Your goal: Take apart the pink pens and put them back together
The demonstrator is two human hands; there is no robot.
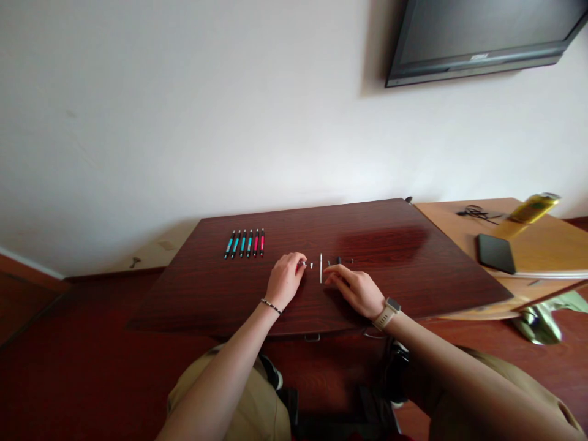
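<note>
The person sits at a dark reddish-brown wooden bench point(376, 245) with both bare hands resting on its top near the front edge. The left hand point(285, 278), with a thin beaded bracelet at the wrist, lies with its fingers curled in, and the tips pinch a small dark and white pen piece point(303, 263); the grip is closed on that piece, which sits just above the bench surface at the fingertips. The right hand point(356, 288), with a beige-strapped wristwatch point(389, 310) on the wrist, lies flat with the fingers stretched leftward and apart, the tips touching the bench; it holds nothing, and its grip is loose and apart.

Between the two hands lie a tiny white bit point(311, 266) and a thin white straight refill tube point(320, 268), set lengthwise away from the person. Just beyond the right fingertips lie a few small dark pen parts point(339, 261), too small to tell apart.

Farther left on the bench, well apart from the hands, a neat row of six pens point(245, 243) lies side by side, four teal and two pink, all with black ends.

To the right stands a lighter tan wooden table point(546, 239) with a black phone point(496, 253), a yellow can point(534, 207) and a tangled black cable point(475, 212). A dark flat screen point(482, 37) hangs on the white wall.
</note>
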